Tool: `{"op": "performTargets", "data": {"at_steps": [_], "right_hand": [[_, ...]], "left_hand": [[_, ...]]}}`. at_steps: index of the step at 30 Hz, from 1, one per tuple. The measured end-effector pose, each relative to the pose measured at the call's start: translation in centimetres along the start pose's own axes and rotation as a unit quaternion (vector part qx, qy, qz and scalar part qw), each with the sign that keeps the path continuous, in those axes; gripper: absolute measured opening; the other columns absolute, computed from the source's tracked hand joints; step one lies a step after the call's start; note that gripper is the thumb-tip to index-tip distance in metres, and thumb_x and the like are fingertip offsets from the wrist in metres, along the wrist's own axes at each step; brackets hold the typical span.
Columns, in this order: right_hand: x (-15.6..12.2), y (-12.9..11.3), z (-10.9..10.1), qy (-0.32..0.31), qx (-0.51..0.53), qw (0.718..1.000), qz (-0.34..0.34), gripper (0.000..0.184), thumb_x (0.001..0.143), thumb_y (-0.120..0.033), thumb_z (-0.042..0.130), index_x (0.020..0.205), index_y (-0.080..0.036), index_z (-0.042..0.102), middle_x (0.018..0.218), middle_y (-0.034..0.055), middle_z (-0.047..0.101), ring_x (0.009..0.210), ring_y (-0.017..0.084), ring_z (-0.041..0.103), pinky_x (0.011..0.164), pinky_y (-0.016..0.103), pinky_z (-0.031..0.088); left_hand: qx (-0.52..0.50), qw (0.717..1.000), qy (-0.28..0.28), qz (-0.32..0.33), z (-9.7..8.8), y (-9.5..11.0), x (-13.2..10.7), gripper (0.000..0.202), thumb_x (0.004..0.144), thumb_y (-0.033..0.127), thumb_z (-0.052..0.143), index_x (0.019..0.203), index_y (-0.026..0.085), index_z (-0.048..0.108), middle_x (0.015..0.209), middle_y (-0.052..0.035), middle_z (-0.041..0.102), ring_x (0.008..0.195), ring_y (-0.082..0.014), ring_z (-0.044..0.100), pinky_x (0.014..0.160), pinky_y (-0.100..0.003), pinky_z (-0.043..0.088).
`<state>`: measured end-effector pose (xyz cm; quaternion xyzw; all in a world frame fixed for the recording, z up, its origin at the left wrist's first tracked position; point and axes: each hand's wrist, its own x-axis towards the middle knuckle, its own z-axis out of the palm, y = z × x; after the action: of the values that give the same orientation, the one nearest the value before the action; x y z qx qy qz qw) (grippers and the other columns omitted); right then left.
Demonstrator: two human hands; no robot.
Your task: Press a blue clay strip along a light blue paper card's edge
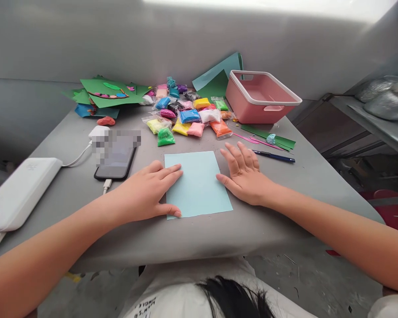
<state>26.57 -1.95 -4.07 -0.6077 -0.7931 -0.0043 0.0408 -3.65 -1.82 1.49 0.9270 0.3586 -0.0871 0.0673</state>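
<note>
A light blue sheet of paper [199,181] lies flat on the grey table [285,185] in front of me. My left hand [149,192] rests palm down on the sheet's left edge, fingers and thumb touching the paper. Flat on the table at the sheet's right edge lies my right hand [243,172], fingers spread, thumb touching the paper's edge. Neither hand grips anything.
Behind the sheet lie several coloured clay packets [189,117], a pink basket [260,97], green paper sheets [108,92] and a blue pen [273,155]. At the left lie a phone [116,159] and a white power bank [18,192].
</note>
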Motion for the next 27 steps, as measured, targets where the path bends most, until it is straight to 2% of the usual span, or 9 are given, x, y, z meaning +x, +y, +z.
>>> {"op": "performTargets", "data": {"at_steps": [3,5,7,10,12,15,18,23,27], "right_hand": [[1.1,0.7,-0.6,0.039,-0.019,0.998,0.048,0.073,0.098,-0.06,0.023,0.16,-0.025,0.007,0.17,0.007,0.006,0.156,0.036,-0.009,0.123,0.065,0.004],[1.5,0.8,-0.8,0.039,-0.02,0.996,0.076,0.076,0.098,-0.061,0.022,0.16,-0.022,0.005,0.17,0.0078,0.002,0.155,0.036,-0.013,0.123,0.065,0.002],[1.1,0.4,-0.6,0.01,-0.012,0.998,0.054,0.077,0.098,-0.063,0.022,0.161,-0.021,0.004,0.17,0.0076,0.002,0.156,0.034,-0.012,0.124,0.063,0.004],[0.0,-0.6,0.1,-0.014,0.002,1.0,-0.019,0.076,0.098,-0.064,0.022,0.161,-0.025,0.004,0.171,0.0058,0.006,0.157,0.031,-0.006,0.125,0.06,0.008],[0.1,-0.5,0.3,0.025,0.009,0.999,-0.019,0.079,0.097,-0.066,0.023,0.161,-0.025,0.001,0.17,0.0073,0.008,0.157,0.033,-0.003,0.124,0.063,0.007],[1.8,0.7,-0.3,0.113,0.004,0.994,0.008,0.086,0.095,-0.07,0.028,0.161,-0.024,0.001,0.17,0.0111,0.007,0.156,0.038,-0.004,0.121,0.069,0.003],[3.7,1.8,-1.4,0.144,0.011,0.989,0.014,0.085,0.094,-0.072,0.028,0.161,-0.023,0.005,0.17,0.0118,0.008,0.156,0.04,-0.003,0.121,0.07,0.004],[5.8,1.7,-1.9,0.115,0.049,0.992,0.036,0.081,0.096,-0.07,0.02,0.16,-0.023,0.007,0.17,0.0083,0.005,0.156,0.037,-0.003,0.124,0.064,0.005],[5.5,1.7,-1.3,0.059,0.023,0.998,0.01,0.084,0.096,-0.068,0.024,0.161,-0.018,0.005,0.171,0.0076,0.001,0.156,0.035,-0.009,0.125,0.06,0.004]], "left_hand": [[0.009,1.0,-0.006,-0.003,-0.1,0.0,-0.1,0.093,0.085,0.072,0.058,0.153,0.011,0.041,0.161,-0.0105,0.038,0.122,-0.0338,0.05,0.104,-0.04,0.038],[0.009,1.0,0.0,-0.006,-0.2,0.0,-0.1,0.092,0.085,0.072,0.058,0.153,0.012,0.042,0.161,-0.0108,0.039,0.122,-0.0334,0.05,0.104,-0.039,0.038],[0.007,1.0,0.001,-0.007,-0.2,0.0,-0.2,0.091,0.085,0.073,0.057,0.153,0.014,0.043,0.16,-0.0108,0.04,0.122,-0.0328,0.051,0.104,-0.038,0.038],[0.002,1.0,-0.004,-0.002,-0.4,0.1,-0.5,0.092,0.085,0.074,0.057,0.153,0.015,0.042,0.16,-0.0108,0.04,0.121,-0.0324,0.051,0.103,-0.038,0.039],[0.001,1.0,-0.011,-0.002,-0.5,0.1,-0.7,0.092,0.085,0.073,0.057,0.154,0.014,0.04,0.161,-0.0113,0.039,0.118,-0.0323,0.053,0.101,-0.039,0.04],[0.005,1.0,-0.017,-0.004,-0.6,0.2,-1.0,0.091,0.086,0.071,0.056,0.155,0.014,0.038,0.161,-0.0114,0.038,0.117,-0.0329,0.054,0.1,-0.04,0.041],[-0.003,1.0,-0.008,-0.005,-0.4,0.2,-1.2,0.091,0.087,0.072,0.053,0.155,0.013,0.039,0.159,-0.012,0.041,0.12,-0.0349,0.053,0.099,-0.041,0.042],[0.007,1.0,-0.001,0.003,-0.2,-0.3,-1.8,0.089,0.09,0.074,0.045,0.155,0.013,0.039,0.16,-0.0111,0.041,0.12,-0.0346,0.052,0.099,-0.04,0.04],[0.019,1.0,-0.003,0.003,-0.1,-0.8,-2.1,0.089,0.09,0.074,0.045,0.155,0.014,0.039,0.16,-0.0103,0.04,0.116,-0.0335,0.053,0.098,-0.04,0.04]]}}
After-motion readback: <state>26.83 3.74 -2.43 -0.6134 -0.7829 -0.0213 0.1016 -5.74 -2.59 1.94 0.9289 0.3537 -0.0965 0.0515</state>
